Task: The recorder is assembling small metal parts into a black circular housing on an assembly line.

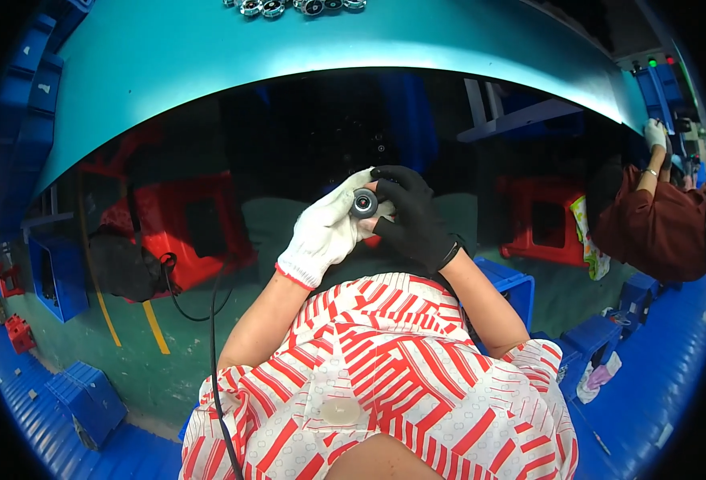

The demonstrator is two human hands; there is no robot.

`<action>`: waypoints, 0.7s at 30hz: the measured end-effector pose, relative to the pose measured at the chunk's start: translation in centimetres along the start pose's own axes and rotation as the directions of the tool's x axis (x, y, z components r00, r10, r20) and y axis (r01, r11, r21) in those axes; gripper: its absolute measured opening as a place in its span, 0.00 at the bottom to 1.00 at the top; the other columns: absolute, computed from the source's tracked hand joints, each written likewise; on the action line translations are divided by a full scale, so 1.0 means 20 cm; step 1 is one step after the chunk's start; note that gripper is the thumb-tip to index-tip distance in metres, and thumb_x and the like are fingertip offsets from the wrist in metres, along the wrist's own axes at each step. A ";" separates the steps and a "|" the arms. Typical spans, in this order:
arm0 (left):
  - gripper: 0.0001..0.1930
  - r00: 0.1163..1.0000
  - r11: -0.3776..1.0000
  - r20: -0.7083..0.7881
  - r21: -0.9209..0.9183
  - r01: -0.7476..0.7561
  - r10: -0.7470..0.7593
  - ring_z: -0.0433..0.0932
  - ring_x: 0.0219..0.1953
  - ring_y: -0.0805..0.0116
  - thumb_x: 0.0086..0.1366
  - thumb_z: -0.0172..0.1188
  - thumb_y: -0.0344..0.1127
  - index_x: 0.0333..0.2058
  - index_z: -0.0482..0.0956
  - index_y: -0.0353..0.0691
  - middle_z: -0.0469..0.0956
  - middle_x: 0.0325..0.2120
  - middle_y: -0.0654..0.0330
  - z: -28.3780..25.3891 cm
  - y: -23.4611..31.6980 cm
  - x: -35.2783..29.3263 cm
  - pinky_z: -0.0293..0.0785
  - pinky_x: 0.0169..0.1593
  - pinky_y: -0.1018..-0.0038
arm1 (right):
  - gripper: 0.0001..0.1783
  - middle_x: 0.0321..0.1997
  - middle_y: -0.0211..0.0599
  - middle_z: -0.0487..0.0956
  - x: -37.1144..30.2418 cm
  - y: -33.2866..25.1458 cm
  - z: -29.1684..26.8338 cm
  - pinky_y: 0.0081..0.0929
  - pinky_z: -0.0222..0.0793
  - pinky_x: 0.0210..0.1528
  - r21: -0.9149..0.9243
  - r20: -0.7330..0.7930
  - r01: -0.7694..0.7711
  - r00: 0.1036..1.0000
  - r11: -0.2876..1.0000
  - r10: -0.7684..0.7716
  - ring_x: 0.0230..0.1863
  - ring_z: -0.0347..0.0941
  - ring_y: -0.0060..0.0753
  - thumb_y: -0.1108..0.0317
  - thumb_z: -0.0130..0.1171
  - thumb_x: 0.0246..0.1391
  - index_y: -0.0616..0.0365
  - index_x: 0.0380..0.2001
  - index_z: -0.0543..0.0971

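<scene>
Between my hands, in front of my chest, is a small round dark grey part (pixel 364 204) with a lighter ring and a dark centre. My left hand (pixel 330 222), in a white knit glove with a red cuff edge, closes round its left side. From the right, my right hand (pixel 414 214) in a black glove grips the same part, with bare fingertips showing at thumb and forefinger. Several round metallic parts (pixel 293 8) lie in a row at the far edge of the teal worktable (pixel 233 56). The underside of the held part is hidden.
Red plastic stools (pixel 185 232) stand left and right (pixel 533 216); a black bag (pixel 121 264) hangs by the left one. A black cable (pixel 214 352) runs down beside my left arm. At the right a co-worker in a dark red top (pixel 657 224) works at the table. Blue crates (pixel 89 400) stand on the floor.
</scene>
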State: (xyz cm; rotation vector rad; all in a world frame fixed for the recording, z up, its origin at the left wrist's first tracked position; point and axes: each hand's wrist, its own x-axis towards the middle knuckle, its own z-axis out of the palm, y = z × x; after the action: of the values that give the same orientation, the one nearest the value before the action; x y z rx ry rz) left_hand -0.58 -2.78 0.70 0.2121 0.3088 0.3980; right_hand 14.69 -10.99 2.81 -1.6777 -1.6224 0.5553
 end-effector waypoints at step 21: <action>0.19 0.961 0.970 -0.274 0.240 0.024 0.044 0.79 0.38 0.62 0.60 0.59 0.33 0.48 0.69 0.31 0.73 0.42 0.51 -0.03 0.04 0.06 0.79 0.46 0.66 | 0.21 0.52 0.45 0.72 0.04 0.10 0.03 0.37 0.65 0.53 0.152 -0.009 -0.109 0.994 0.982 0.112 0.53 0.68 0.49 0.70 0.63 0.46 0.56 0.47 0.76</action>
State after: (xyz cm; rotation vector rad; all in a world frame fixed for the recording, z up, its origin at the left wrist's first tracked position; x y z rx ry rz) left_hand 0.08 -1.53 -0.04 0.3983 0.6355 0.4002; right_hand 15.69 -10.05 1.01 -1.6616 -1.4432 0.6996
